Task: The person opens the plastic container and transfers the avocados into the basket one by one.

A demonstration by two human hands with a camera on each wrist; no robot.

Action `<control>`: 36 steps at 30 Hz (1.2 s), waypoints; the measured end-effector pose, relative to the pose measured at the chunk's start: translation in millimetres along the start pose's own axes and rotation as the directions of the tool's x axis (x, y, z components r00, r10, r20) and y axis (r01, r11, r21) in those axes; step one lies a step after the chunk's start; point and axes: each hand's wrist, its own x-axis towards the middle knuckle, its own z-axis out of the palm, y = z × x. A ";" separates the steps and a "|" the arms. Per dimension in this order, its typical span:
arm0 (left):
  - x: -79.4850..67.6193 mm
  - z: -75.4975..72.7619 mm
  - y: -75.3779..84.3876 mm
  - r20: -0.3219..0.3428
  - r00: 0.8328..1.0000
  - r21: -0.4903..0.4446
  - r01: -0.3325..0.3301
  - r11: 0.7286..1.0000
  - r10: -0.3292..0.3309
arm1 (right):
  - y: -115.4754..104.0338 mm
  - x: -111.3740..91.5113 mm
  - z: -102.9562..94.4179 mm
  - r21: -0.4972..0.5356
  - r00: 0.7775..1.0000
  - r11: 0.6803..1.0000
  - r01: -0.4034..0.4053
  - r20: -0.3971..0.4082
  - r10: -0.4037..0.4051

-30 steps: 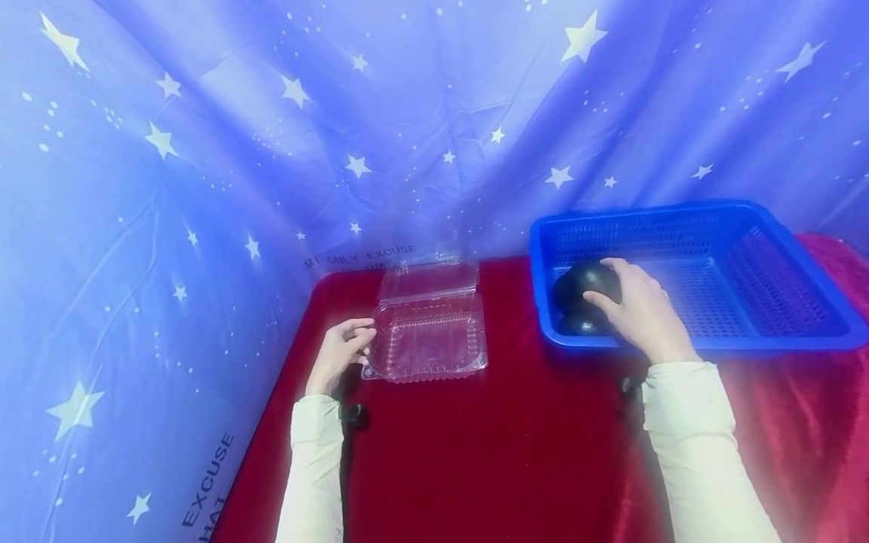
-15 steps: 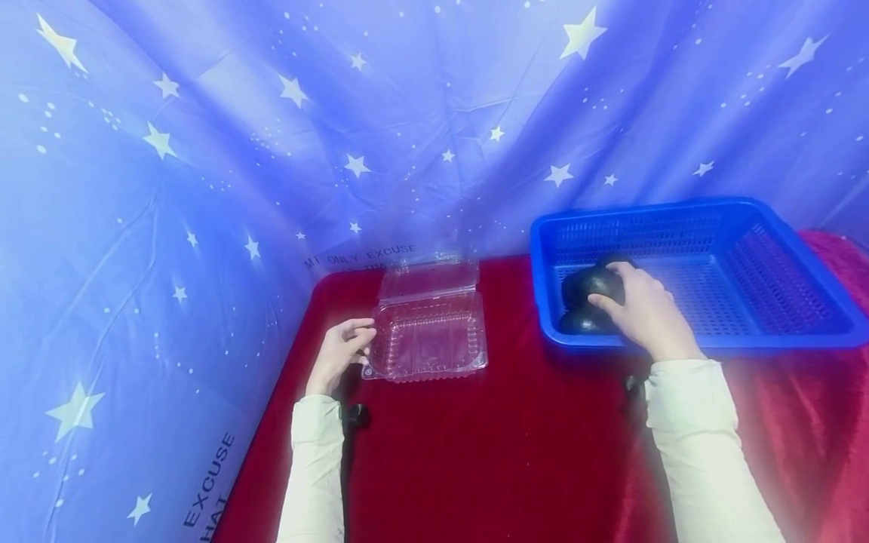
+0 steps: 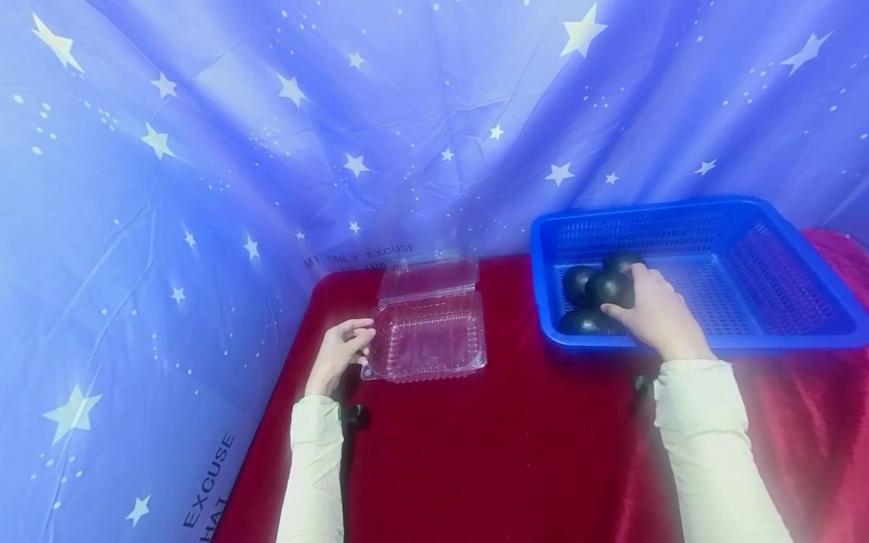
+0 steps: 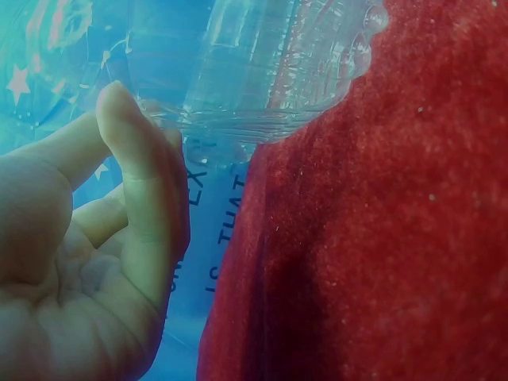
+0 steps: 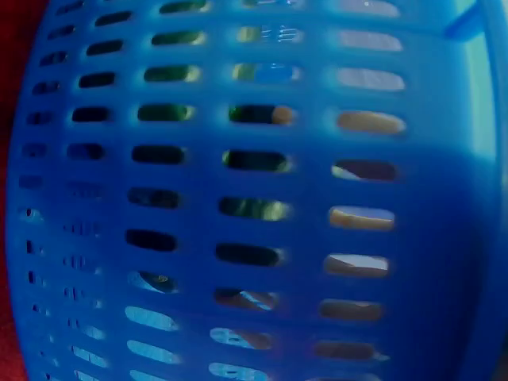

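Observation:
In the head view my right hand (image 3: 655,309) reaches into the blue plastic basket (image 3: 781,341) and grips a dark green, glossy round fruit (image 3: 607,289) between thumb and fingers. More such fruits lie around it: one dark fruit (image 3: 577,284) to the left, one behind, and at least one at the front wall. On the left, a clear plastic clamshell container (image 3: 434,343) lies with its lid (image 3: 429,280) folded back. My left hand (image 3: 336,354) pinches its left rim. Close up in the left wrist view, thumb and finger meet at the clear container's edge (image 4: 238,123).
A red cloth (image 3: 475,452) covers the table. Behind and to the left hangs a blue curtain (image 3: 421,113) with stars. Through the slots of the basket's wall (image 5: 206,178) in the right wrist view, green and dark patches show.
My right hand has shifted slightly right with the fruit in its grip, and more of the fruits around it have come into sight. The left hand and the container stay in place.

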 end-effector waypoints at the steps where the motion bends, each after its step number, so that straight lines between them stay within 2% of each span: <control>1: -0.4 0.2 0.2 -0.001 1.000 -0.002 0.002 1.000 -0.002 | 0.6 -0.2 -0.1 -0.005 1.000 1.000 -0.001 0.003 0.001; 14: -2.6 0.2 1.1 -0.003 1.000 -0.011 -0.001 1.000 0.001 | 4.9 1.1 0.5 -0.051 0.999 0.999 -0.012 0.041 0.014; 26: -1.3 1.5 -0.2 -0.003 1.000 -0.015 -0.019 1.000 0.019 | 10.5 4.1 0.1 -0.075 0.994 0.995 -0.060 0.084 0.066; 33: -0.3 0.8 3.1 -0.017 0.999 -0.011 -0.028 1.000 0.028 | 7.0 1.9 -1.0 -0.063 0.997 0.996 -0.069 0.036 0.071; 36: 1.1 -2.5 3.0 -0.049 0.998 -0.002 -0.032 0.999 0.032 | 3.6 1.1 -3.7 -0.052 0.998 0.997 -0.064 0.010 0.065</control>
